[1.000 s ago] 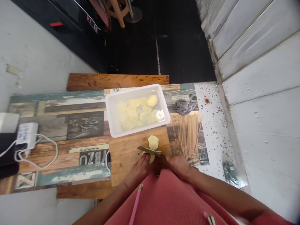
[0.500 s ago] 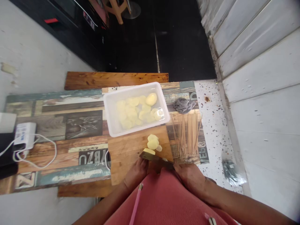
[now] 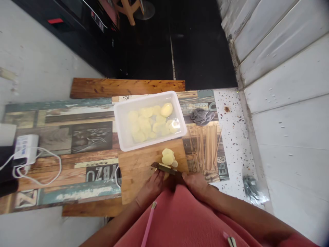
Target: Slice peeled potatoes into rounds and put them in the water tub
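Note:
My right hand [image 3: 196, 184] is wrapped around the handle of a knife [image 3: 168, 168], its broad blade pointing left over the wooden cutting board [image 3: 136, 171]. Close against the near side of the blade is my left hand [image 3: 153, 184], its fingers bent together on a potato piece that the blade and hand mostly hide. Just beyond the knife, several pale yellow potato slices [image 3: 168, 158] lie in a small overlapping pile. A white plastic tub [image 3: 118, 125] at the board's far edge contains potato slices and a whole peeled potato [image 3: 166, 109] in water.
Thin wooden skewers [image 3: 207, 145] lie spread to the board's right, with a grey cloth [image 3: 202, 116] beyond them. On the left sits a white power adapter [image 3: 29, 147] with looped cable. A clear plastic bag [image 3: 253, 190] lies by the right wall.
The knife and my right hand have shifted left and slightly away from me. The blade now covers more of the potato piece in front of the slice pile.

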A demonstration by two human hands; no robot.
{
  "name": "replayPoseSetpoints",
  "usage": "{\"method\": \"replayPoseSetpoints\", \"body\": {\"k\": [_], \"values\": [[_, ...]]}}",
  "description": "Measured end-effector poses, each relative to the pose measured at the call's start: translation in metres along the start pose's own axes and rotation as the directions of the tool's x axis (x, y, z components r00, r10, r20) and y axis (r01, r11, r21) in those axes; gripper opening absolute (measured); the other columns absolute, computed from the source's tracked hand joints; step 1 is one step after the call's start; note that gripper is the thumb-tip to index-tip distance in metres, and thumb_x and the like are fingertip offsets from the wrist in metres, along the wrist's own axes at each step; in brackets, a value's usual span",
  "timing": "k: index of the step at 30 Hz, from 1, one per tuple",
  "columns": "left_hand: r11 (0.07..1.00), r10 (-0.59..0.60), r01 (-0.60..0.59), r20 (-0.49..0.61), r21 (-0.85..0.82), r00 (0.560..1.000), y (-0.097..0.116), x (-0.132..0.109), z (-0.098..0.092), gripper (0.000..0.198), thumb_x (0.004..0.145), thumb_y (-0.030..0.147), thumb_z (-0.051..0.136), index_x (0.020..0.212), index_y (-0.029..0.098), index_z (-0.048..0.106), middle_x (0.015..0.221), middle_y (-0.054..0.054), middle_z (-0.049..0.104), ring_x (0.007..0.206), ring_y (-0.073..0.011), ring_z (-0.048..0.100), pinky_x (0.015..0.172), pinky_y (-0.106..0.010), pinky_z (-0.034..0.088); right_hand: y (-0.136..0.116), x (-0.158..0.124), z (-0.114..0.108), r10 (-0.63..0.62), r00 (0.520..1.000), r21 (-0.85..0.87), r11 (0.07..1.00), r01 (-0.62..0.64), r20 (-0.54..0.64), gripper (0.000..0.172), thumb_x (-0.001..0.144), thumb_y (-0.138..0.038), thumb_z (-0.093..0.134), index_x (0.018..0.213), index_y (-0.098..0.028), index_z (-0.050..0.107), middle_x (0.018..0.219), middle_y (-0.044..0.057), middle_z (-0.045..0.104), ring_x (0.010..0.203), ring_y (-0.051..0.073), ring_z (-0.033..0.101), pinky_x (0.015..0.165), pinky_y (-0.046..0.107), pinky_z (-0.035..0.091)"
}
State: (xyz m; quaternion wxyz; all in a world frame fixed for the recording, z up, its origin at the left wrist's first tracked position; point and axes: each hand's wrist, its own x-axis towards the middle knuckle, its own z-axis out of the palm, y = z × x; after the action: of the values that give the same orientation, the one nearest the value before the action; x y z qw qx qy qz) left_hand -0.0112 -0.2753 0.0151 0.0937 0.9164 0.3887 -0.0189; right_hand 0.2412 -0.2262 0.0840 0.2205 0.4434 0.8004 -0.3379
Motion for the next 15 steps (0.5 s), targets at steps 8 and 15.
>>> {"method": "replayPoseSetpoints", "body": {"k": [8, 15], "values": [[0.983, -0.167, 0.166, -0.007, -0.078, 0.986, 0.007, 0.007, -0.017, 0.037, 0.085, 0.006, 0.038, 0.115, 0.011, 0.059, 0.101, -0.015, 0.066, 0.091, -0.0215, 0.066, 0.071, -0.027, 0.056, -0.004, -0.031, -0.021, -0.063, 0.992, 0.014, 0.998, 0.065, -0.113, 0.018, 0.091, -0.011, 0.043, 0.094, -0.015, 0.06, 0.08, 0.007, 0.07, 0.068, 0.017, 0.064, 0.057, 0.025, 0.043], [0.991, -0.119, 0.12, 0.021, -0.056, 0.993, 0.008, 0.001, -0.013, 0.027, 0.084, 0.004, 0.045, 0.102, 0.011, 0.064, 0.083, -0.012, 0.065, 0.082, -0.023, 0.064, 0.064, -0.029, 0.055, -0.001, -0.053, -0.019, -0.041, 0.992, 0.102, 0.993, 0.054, -0.122, 0.018, 0.09, -0.012, 0.044, 0.092, -0.016, 0.061, 0.078, 0.006, 0.069, 0.069, 0.015, 0.063, 0.063, 0.024, 0.044]]}}
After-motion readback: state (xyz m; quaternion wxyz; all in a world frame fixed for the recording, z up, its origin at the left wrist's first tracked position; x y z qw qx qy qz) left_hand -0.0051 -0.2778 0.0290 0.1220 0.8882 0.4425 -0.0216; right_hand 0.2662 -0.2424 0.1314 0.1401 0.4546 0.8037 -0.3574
